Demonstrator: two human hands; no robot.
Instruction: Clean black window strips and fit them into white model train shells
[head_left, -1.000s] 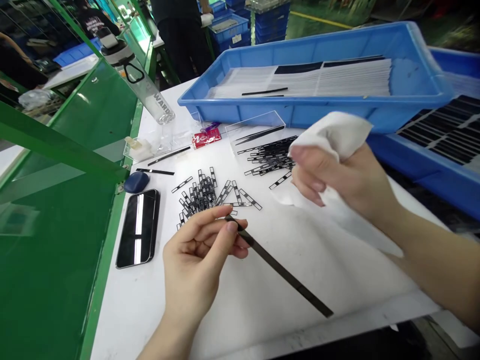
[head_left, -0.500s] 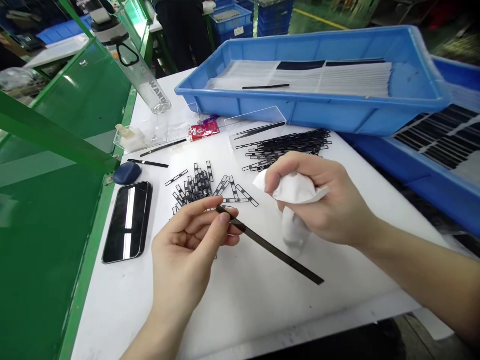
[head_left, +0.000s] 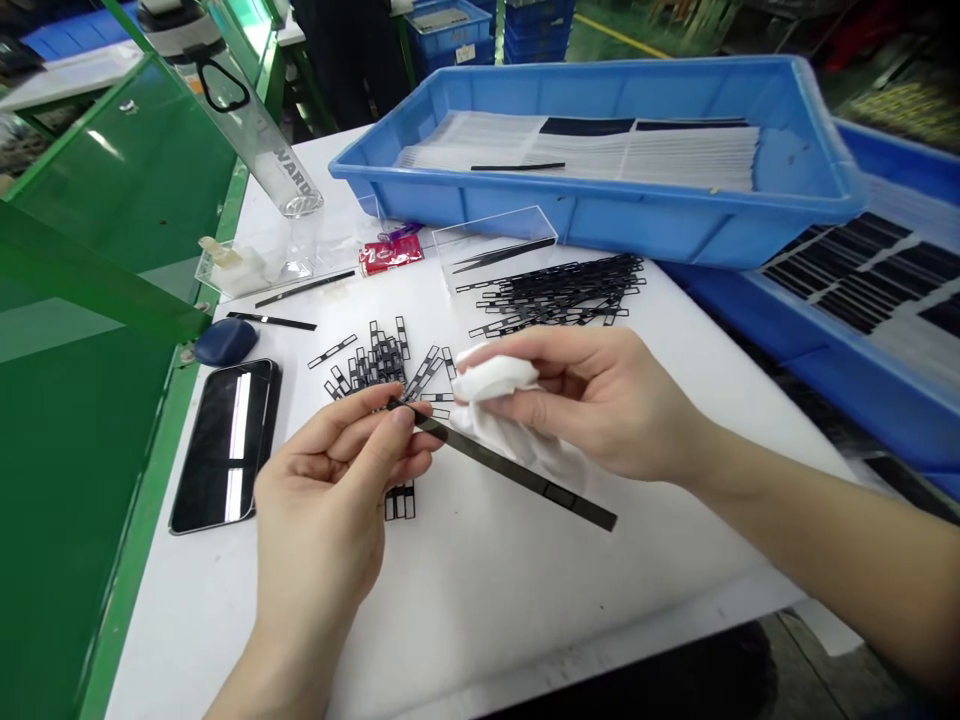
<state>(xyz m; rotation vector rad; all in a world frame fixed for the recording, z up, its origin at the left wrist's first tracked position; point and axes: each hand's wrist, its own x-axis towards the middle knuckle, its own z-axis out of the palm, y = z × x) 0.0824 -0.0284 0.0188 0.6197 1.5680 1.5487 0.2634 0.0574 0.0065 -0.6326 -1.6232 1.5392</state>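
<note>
Between the thumb and fingers of my left hand [head_left: 345,470] is one end of a long dark flat strip [head_left: 517,468], which slants down to the right above the table. My right hand [head_left: 600,400] pinches a crumpled white cloth [head_left: 499,380] just above the strip's upper part; whether the two touch I cannot tell. Beyond my left hand lies a heap of small black framed pieces [head_left: 382,360] with clear windows. A pile of longer black framed strips [head_left: 570,285] is spread out behind my right hand.
A big blue bin [head_left: 600,215] with stacked strips stands at the back, with another blue bin [head_left: 900,370] to its right. On the left are a phone [head_left: 225,445], a dark blue rounded object [head_left: 225,342], a clear bottle [head_left: 262,150] and a green partition [head_left: 67,450].
My right hand has brought the white cloth leftward and closer to the strip near my left hand. The strip's surface has turned slightly, showing a rectangular outline. The whole view has shifted a little.
</note>
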